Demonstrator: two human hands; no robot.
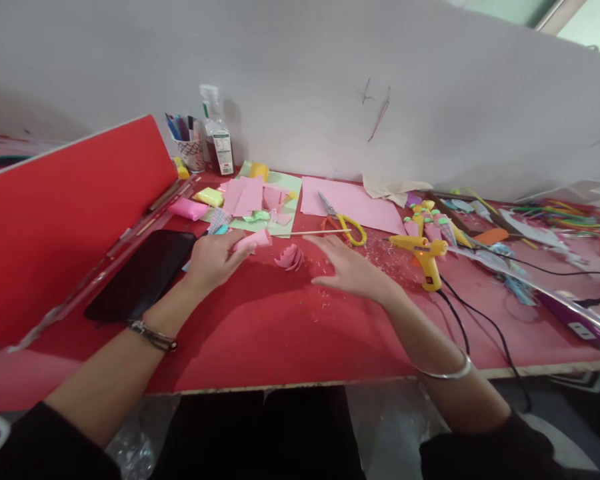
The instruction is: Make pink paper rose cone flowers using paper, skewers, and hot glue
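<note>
My left hand (215, 259) is closed around a piece of pink paper (256, 241) that looks rolled or curved. My right hand (345, 265) hovers over the table with fingers apart and nothing in it. Between the two hands lies a curled, petal-edged pink paper piece (290, 257). A thin pale stick (307, 233) runs from near the pink paper towards the right hand's fingertips; whether either hand touches it I cannot tell. Just beyond the right hand rest yellow-handled scissors (355, 230), partly over a pink sheet (367, 203).
A yellow glue gun (425, 257) with a black cord lies at the right, near small paper cones (433, 227). At the left are a black phone (143, 275) and a red board (75, 220). A bottle (220, 143) and pen cup (190, 152) stand by the wall.
</note>
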